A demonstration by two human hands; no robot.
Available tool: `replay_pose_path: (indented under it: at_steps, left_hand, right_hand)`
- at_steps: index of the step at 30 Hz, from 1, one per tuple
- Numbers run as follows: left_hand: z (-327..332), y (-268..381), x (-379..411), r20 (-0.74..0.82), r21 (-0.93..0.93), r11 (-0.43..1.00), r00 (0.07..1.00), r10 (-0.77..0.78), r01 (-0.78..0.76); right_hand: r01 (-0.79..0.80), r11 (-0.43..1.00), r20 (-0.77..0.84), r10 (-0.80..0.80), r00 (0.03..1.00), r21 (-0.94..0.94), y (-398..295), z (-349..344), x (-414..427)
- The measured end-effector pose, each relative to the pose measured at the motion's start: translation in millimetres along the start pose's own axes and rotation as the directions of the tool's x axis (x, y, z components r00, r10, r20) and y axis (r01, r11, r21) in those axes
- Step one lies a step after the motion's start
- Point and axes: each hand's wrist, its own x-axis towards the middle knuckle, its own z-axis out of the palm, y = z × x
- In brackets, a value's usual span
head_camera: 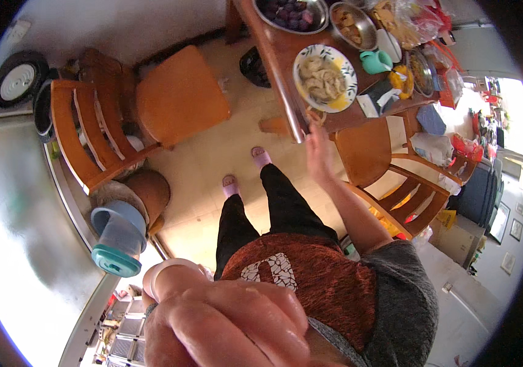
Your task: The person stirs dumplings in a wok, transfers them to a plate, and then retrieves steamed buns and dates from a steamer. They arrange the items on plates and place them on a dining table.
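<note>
My left hand (224,316) looms large at the bottom, very near the camera. Its fingers are curled, and whatever they may hold is out of sight. A pale band rings the wrist. At the table's near corner is my right hand (320,153), blurred and seen edge-on, with its fingers pointing to the table. By its fingertips shows a small tan looped shape (317,117), too unclear to name. Just beyond, a leaf-patterned plate (352,75) holds pale, folded pieces of food (322,80) that look like dumplings.
On the wooden table (273,50) stand a metal bowl of dark purple fruit (289,16), another metal bowl (367,34) and a green mug (375,62). Wooden chairs stand left (179,98) and right (364,149). A lidded plastic container (119,241) sits atop a stool.
</note>
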Motion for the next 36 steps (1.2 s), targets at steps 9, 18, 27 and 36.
replay_pose_path:
  at_steps: [9,18,27,36]
  left_hand:
    - [-61,-41,-45,-0.045,0.397,0.846,0.928,-0.37,0.356]
    - [-104,-84,-141,-0.617,0.371,0.61,0.677,-0.401,0.7]
    - [-105,-100,-168,-0.757,0.296,0.516,0.527,-0.386,0.804]
    - [-86,-102,-221,-0.885,0.224,0.592,0.416,-0.209,0.774]
  right_hand:
    - [-0.306,0.819,-0.069,0.313,0.947,-0.484,51,-74,121]
    - [-0.13,0.716,-0.076,0.108,0.991,-0.685,67,-77,137]
    - [-0.055,0.67,0.016,0.099,0.995,-0.74,75,-90,148]
    - [0.064,0.612,0.152,0.094,0.984,-0.788,50,-114,158]
